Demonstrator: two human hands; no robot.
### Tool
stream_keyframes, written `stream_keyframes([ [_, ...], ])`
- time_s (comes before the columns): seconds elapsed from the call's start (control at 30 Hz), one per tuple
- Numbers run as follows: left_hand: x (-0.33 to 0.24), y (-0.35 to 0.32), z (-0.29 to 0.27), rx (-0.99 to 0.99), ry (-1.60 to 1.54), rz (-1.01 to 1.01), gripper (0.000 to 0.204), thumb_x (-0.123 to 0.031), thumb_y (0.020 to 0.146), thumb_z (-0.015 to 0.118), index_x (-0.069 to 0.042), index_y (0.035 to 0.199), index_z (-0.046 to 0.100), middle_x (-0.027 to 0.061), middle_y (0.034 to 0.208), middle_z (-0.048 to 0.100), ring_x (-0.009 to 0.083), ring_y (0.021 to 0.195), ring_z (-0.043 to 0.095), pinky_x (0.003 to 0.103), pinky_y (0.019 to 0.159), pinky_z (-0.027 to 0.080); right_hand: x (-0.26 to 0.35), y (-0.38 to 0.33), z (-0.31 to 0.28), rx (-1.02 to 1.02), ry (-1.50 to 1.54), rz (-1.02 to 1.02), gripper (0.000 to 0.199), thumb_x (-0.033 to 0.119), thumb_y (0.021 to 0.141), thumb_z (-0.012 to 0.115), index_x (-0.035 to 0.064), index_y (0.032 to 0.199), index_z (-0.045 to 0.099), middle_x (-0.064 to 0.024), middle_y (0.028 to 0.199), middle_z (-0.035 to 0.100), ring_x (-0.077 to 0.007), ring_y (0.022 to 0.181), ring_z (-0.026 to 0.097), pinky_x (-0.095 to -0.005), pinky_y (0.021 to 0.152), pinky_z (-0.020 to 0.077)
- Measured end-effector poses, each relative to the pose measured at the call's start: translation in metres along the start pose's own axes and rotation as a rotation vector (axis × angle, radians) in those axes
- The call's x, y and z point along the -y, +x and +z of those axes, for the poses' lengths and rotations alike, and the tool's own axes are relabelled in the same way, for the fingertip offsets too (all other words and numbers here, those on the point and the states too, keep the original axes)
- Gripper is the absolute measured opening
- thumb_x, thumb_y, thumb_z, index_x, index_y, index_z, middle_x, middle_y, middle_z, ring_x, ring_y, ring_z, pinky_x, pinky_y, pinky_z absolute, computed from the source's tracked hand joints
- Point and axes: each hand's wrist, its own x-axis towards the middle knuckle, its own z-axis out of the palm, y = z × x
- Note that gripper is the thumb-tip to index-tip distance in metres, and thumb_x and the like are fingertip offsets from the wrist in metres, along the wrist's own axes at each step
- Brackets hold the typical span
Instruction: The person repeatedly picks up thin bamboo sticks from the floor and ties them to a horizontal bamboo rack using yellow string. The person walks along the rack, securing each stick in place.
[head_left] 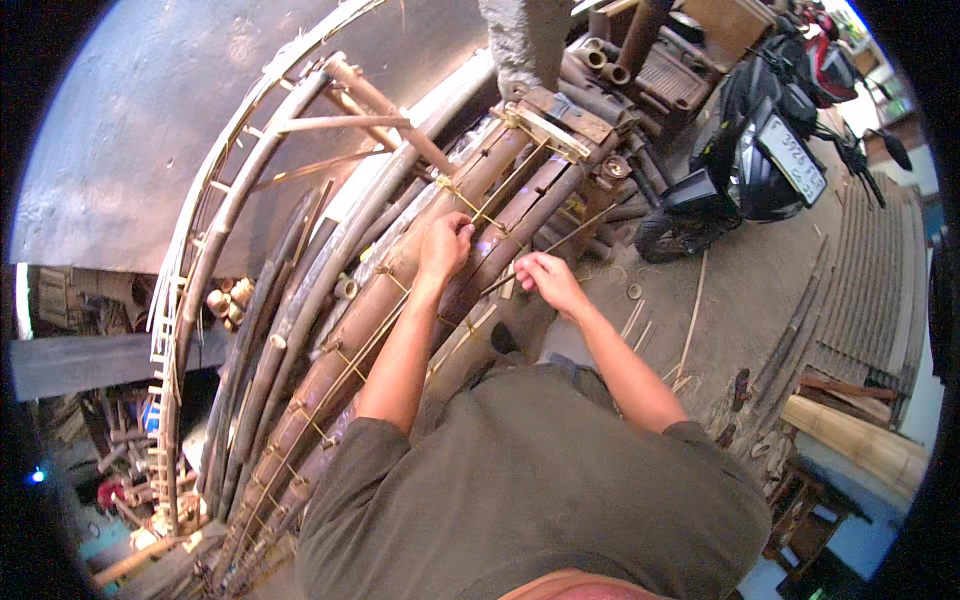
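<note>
Left hand (447, 245): fingertips bunched beside the thin yellow cord (488, 216) (whether gripping it, I cannot tell).
Right hand (550, 281): fingers curled together, contents unclear.
Long brown bamboo poles (366, 318): side by side beneath the left hand, cord across.

Left hand (447, 245) at lashed bamboo poles (365, 322)

The bamboo (372, 312) looks smooth, the cloth shirt (540, 470) matt.

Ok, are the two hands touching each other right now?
No, a clear gap shows between the left hand, over the brown bamboo pole, and the right hand.
</note>
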Motion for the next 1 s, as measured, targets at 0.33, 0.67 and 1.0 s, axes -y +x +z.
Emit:
stream_keyframes([
  [0.33, 0.022, -0.004, 0.071, -0.326, 0.193, -0.033, 0.021, -0.021, 0.086, 0.057, -0.008, 0.102, 0.058, 0.0138, 0.089, 0.063, 0.0303, 0.087, 0.057, 0.048, 0.079, 0.037, 0.079, 0.067, 0.084, -0.268, 0.430, -0.275, 0.026, 0.033, 0.090, 0.053, 0.0093, 0.092, 0.062, -0.0048, 0.085, 0.064, -0.0222, 0.079, 0.060, -0.0361, 0.079, 0.0469],
  [0.67, -0.021, -0.002, 0.061, -0.433, 0.159, -0.147, 0.017, -0.018, 0.092, 0.053, -0.010, 0.096, 0.067, 0.0105, 0.088, 0.067, 0.0280, 0.088, 0.059, 0.042, 0.078, 0.034, 0.146, 0.216, 0.072, 0.821, -0.529, -0.176, 0.048, 0.047, 0.094, 0.047, 0.0044, 0.083, 0.066, -0.0144, 0.073, 0.065, -0.0292, 0.070, 0.060, -0.0425, 0.064, 0.0452],
  [1.0, -0.050, 0.035, 0.020, -0.367, -0.321, -0.160, 0.029, -0.023, 0.098, 0.049, -0.002, 0.090, 0.067, 0.0025, 0.074, 0.064, 0.0104, 0.073, 0.056, 0.026, 0.070, 0.044, 0.073, 0.057, -0.015, 0.795, -0.766, -0.451, 0.045, 0.037, 0.090, 0.051, 0.0065, 0.060, 0.062, -0.0194, 0.059, 0.059, -0.0397, 0.055, 0.059, -0.0489, 0.055, 0.0481],
])
